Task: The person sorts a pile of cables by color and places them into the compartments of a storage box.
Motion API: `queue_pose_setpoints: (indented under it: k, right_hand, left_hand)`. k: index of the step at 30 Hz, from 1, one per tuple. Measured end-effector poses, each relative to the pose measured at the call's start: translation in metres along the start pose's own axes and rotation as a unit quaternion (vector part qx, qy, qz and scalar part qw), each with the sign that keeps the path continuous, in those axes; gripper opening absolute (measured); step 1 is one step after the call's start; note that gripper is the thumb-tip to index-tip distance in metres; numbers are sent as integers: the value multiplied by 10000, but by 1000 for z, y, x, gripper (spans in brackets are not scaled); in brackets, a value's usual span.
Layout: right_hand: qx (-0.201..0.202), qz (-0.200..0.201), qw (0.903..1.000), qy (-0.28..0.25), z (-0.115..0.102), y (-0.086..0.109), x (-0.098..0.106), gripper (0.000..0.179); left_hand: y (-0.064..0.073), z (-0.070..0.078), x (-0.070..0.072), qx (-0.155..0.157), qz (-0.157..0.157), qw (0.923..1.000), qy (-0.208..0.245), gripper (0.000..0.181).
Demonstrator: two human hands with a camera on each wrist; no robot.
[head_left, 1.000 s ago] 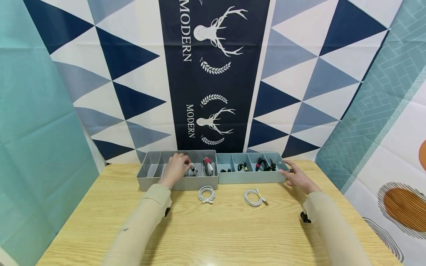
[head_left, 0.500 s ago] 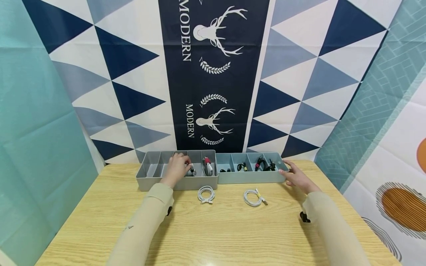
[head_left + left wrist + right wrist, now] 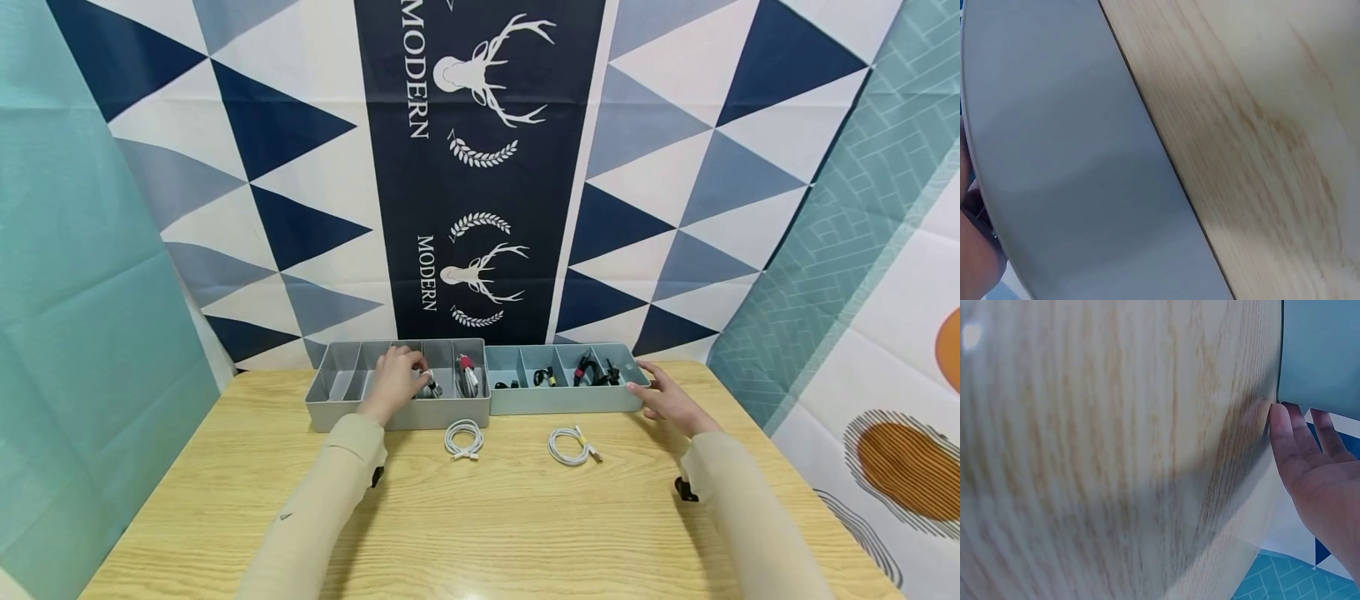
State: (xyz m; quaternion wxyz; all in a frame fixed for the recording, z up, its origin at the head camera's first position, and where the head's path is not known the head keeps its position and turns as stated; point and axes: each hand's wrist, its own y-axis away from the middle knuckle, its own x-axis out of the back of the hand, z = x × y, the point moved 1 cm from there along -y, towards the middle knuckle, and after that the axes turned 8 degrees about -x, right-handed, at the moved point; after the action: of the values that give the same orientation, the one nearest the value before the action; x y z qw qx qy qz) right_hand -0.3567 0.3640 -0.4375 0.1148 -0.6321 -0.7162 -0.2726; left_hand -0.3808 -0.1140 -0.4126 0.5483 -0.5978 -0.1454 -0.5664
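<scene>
Grey cable (image 3: 433,388) in pinching left fingers (image 3: 420,363), ends just below; right fingers (image 3: 1302,434) straight against blue box (image 3: 562,402).

Back: creased cloth (image 3: 300,158), blue and white triangles; navy centre panel (image 3: 480,187), MODERN lettering (image 3: 416,73) and stag heads (image 3: 471,73) printed sideways. Left, plain teal sheet (image 3: 90,283). Right, teal herringbone strip (image 3: 828,246), then white sheet (image 3: 877,367) with orange-brown blots (image 3: 903,458). Desk (image 3: 525,517) wood-grained, glare (image 3: 471,595) at near edge.

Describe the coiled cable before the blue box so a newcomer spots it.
On the wooden table, find the blue box. Just before it lies a white coiled cable; its yellow band distinguishes it from the white coil before the gray box.
</scene>
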Motion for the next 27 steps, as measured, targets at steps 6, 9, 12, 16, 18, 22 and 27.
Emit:
queue_pose_setpoints:
  k: [6, 9, 12, 16, 18, 22, 27]
  right_hand:
    - [-13, -15, 10000, 30, 1, 0, 1, 73]
    - [-15, -23, 10000, 17, 0, 1, 1, 73]
    - [16, -42, 10000, -8, 0, 1, 1, 73]
    - [54, -115, 9999, -63, 0, 0, 2, 74]
    - [45, -151, 9998, -102, 1, -1, 2, 73]
    - [26, -196, 9997, -172, 1, -1, 3, 72]
    - [76, -195, 9996, -183, 1, -1, 2, 73]
  left_hand:
    - [-1, 2, 7, -100, 29, 9999, 90, 9]
    - [-2, 4, 10, -129, 16, 9998, 126, 10]
    - [-2, 6, 13, -167, 11, 9997, 176, 13]
    - [-1, 11, 18, -207, 14, 9996, 200, 14]
    - [0, 13, 21, -202, 1, 9996, 189, 14]
    - [2, 19, 28, -178, -18, 9997, 188, 14]
    - [6, 26, 36, -134, -86, 9996, 233, 15]
